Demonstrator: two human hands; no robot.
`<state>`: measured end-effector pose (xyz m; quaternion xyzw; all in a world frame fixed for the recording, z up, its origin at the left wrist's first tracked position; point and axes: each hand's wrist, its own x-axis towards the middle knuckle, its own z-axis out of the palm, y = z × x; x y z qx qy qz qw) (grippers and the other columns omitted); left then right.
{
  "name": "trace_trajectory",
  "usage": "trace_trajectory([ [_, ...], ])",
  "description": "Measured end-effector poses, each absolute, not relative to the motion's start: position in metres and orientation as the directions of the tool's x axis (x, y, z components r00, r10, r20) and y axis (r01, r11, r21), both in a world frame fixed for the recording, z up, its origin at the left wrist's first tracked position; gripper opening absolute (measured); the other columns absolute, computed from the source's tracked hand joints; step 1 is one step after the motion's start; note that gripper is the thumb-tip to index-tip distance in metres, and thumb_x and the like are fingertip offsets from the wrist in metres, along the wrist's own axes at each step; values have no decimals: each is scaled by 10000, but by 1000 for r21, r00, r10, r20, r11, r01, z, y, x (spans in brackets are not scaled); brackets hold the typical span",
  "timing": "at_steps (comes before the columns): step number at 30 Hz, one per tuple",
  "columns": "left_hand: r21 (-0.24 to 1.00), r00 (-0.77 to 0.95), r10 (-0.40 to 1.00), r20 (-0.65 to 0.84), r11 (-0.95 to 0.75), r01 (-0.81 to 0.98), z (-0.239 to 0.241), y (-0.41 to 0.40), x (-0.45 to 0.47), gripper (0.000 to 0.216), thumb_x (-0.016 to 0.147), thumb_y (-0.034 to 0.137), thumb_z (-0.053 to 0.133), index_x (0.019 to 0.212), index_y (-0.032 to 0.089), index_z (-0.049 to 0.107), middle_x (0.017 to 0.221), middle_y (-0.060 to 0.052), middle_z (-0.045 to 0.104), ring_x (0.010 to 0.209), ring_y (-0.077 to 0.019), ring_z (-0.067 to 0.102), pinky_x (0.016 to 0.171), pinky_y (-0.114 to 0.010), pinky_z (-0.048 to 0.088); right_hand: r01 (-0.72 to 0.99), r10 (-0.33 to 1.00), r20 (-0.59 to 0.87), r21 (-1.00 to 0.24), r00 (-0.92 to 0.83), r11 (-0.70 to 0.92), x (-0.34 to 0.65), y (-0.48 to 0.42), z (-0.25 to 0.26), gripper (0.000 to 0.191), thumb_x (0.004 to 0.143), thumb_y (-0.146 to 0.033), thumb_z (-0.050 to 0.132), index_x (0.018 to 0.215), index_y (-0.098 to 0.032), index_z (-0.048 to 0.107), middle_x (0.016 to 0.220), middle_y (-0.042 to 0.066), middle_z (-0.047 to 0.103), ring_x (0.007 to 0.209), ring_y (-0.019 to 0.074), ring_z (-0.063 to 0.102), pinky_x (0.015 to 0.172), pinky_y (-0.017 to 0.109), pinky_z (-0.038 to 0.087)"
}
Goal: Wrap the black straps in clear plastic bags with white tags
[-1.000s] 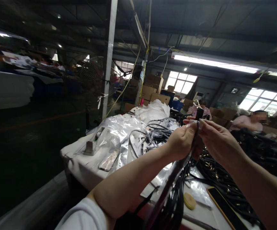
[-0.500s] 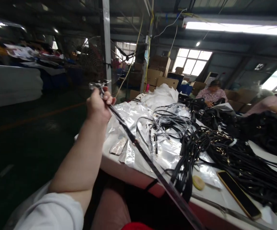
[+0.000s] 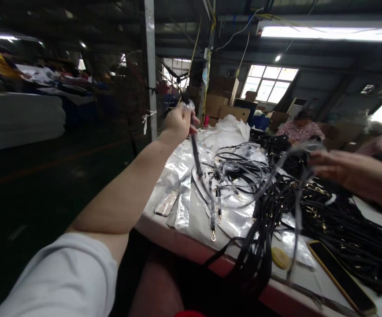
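My left hand [image 3: 179, 121] is raised above the far left part of the table, fingers closed round one end of a black strap [image 3: 195, 154] in a clear plastic sleeve. The strap hangs down from this hand toward the pile. On the right, my right hand [image 3: 329, 165] is smeared by motion, and a loop of sleeved strap [image 3: 291, 154] hangs at its fingertips, seemingly pinched. Below lie more sleeved straps [image 3: 233, 160] in a tangle with gold clasps. Beside them is a thick bundle of bare black straps [image 3: 263, 220] that droops over the table edge.
Clear plastic sleeves [image 3: 184, 202] cover the table's left side, near a small shiny phone-like object [image 3: 166, 203]. A yellow round object [image 3: 280, 257] and a phone [image 3: 341, 275] lie at the front right. A co-worker [image 3: 299, 127] sits across. A metal post [image 3: 150, 66] stands behind.
My left hand has moved right with the strap end. My right hand has come into view at the right. The strap, pulled taut before, now hangs in loose curves.
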<state>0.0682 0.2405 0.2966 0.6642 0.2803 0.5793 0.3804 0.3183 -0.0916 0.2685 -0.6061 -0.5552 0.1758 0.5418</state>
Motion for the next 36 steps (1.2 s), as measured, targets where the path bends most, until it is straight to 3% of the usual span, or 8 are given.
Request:
trace_trajectory([
  [3, 636, 151, 626, 765, -771, -28, 324, 229, 91, 432, 986, 142, 131, 1109, 29, 529, 981, -68, 648, 917, -177, 698, 785, -293, 515, 642, 544, 669, -714, 507, 279, 375, -12, 326, 222, 916, -368, 555, 824, -311, 749, 892, -38, 762, 829, 168, 708, 630, 309, 467],
  [5, 469, 358, 461, 812, -880, 69, 307, 214, 102, 370, 958, 82, 241, 1185, 51, 532, 1206, -122, 608, 1184, -266, 595, 914, -389, 495, 698, 430, 713, -679, 554, 225, 401, 25, 331, 82, 823, -322, 674, 832, -354, 749, 848, -80, 769, 815, 144, 704, 621, 286, 452],
  [9, 315, 862, 339, 377, -922, 225, 204, 186, 110, 540, 853, 22, 487, 1366, 189, 461, 1546, -111, 355, 1318, -281, 491, 1087, -444, 409, 741, 634, 570, -671, 523, -9, 397, 26, 239, 157, 746, -370, 750, 873, -282, 774, 779, -23, 753, 711, 159, 675, 671, 300, 508],
  [13, 432, 868, 410, 280, -861, 267, 90, 155, 94, 502, 872, 63, 475, 1365, 158, 468, 1512, -128, 402, 1323, -268, 485, 1103, -415, 414, 825, 843, 374, -550, 386, -134, 352, -19, 108, 195, 712, -358, 751, 860, -231, 768, 860, 45, 754, 784, 248, 695, 752, 402, 543],
  [18, 745, 725, 620, 300, -627, 228, 11, 89, 64, 281, 911, 143, 465, 1154, 171, 603, 1264, -116, 605, 1117, -200, 616, 1000, -339, 502, 873, 875, 343, -461, 342, -160, 326, -31, 28, 231, 827, -361, 612, 966, -220, 731, 1019, 99, 730, 945, 293, 688, 853, 449, 540],
  [28, 851, 750, 636, 180, -483, 206, -18, 33, 43, 244, 880, 157, 498, 1043, 206, 672, 1140, -85, 668, 1069, -204, 627, 967, -324, 504, 937, 837, 481, -334, 260, -99, 302, 37, 14, 526, 806, -427, 654, 1254, -155, 610, 1293, 199, 587, 1227, 388, 491, 1044, 564, 374],
  [31, 863, 739, 649, 179, -465, 198, -18, 34, 45, 233, 875, 172, 505, 1022, 206, 682, 1130, -84, 669, 1059, -206, 627, 961, -323, 499, 929, 830, 480, -352, 285, -116, 300, 53, 14, 475, 755, -431, 712, 1141, -156, 684, 1278, 208, 591, 1228, 420, 467, 1042, 599, 340],
  [36, 956, 678, 732, 64, -240, 169, -17, 44, 52, 289, 927, 357, 479, 997, 167, 685, 1057, -108, 682, 1010, -222, 630, 923, -347, 489, 891, 874, 410, -451, 260, -54, 293, 50, 33, 267, 901, -391, 560, 804, -233, 753, 932, 95, 739, 962, 295, 642, 902, 458, 475],
])
